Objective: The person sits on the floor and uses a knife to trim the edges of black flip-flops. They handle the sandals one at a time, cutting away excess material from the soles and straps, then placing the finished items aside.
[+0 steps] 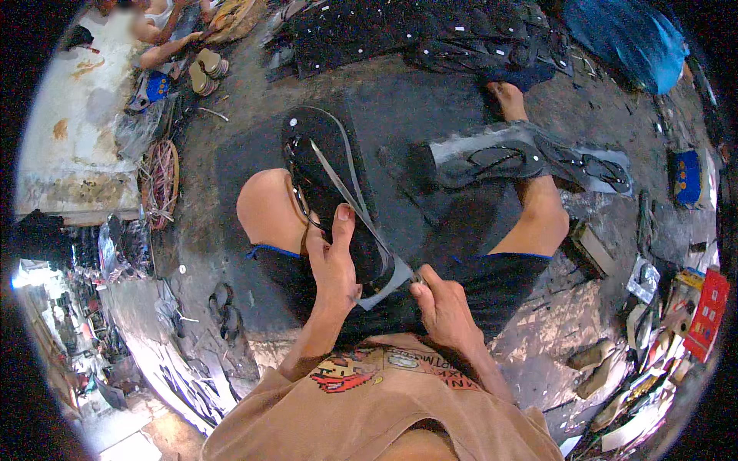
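Observation:
A black flip-flop (319,129) with a glossy strap lies aslant between my knees, its front end pointing away. My left hand (334,260) is closed around its left side, with the thumb on top. A thin grey strip (338,182) runs along the sole's right side towards my right hand. Pale grey sheet material (394,283) sticks out past the near end of the flip-flop. My right hand (447,306) is closed beside that sheet. Something small and dark shows at its fingertips, too little of it to name.
Beyond my right leg, two black flip-flops (500,160) rest on grey sheet pieces. A large pile of black footwear (453,34) lies at the back, beside a blue plastic bag (634,38). Far left, another person's arm (165,52) reaches near tan soles (206,71). A red box (706,315) stands right.

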{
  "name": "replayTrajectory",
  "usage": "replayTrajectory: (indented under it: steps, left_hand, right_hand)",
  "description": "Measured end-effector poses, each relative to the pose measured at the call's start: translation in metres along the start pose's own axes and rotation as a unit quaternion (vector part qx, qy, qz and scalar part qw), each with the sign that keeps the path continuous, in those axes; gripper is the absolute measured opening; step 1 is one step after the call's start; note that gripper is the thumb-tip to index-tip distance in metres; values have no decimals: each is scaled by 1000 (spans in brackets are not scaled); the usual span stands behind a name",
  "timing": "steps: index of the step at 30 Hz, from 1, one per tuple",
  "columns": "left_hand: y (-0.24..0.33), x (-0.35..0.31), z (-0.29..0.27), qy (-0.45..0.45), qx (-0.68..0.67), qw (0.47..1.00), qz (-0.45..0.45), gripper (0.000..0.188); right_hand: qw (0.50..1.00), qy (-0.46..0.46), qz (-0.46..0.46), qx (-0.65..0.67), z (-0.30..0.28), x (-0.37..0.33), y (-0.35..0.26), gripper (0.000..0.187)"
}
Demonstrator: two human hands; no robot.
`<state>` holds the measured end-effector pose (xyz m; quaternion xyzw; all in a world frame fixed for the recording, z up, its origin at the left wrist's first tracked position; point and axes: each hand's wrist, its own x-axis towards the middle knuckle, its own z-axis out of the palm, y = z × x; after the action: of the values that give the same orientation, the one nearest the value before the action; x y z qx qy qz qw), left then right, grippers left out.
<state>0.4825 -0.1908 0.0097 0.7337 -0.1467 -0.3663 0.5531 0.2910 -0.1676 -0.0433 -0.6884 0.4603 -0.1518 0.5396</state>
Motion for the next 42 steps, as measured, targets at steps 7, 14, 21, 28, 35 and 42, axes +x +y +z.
replayTrajectory:
  steps: [7, 14, 21, 28, 35, 42]
  left_hand:
    - [7, 2, -1, -17, -118, 993, -24, 39]
    - [8, 8, -25, -66, -157, 984, -45, 37]
    - [-27, -9, -52, -100, -50, 989, 93, 53]
    - [-10, -23, -35, -199, 53, 969, 139, 63]
    - [61, 10, -35, -211, -58, 976, -9, 38]
    - [58, 1, -80, -197, -149, 960, -133, 28]
  right_hand:
    - [992, 86, -73, -63, 16, 97, -9, 31]
    - [973, 137, -160, -99, 3, 213, -62, 29]
    - [928, 284, -210, -121, -46, 264, -73, 33]
    - [938, 188, -169, 236, -42, 162, -77, 36]
    - [950, 187, -129, 215, -29, 74, -82, 30]
    - [997, 51, -30, 43, 3, -87, -7, 40]
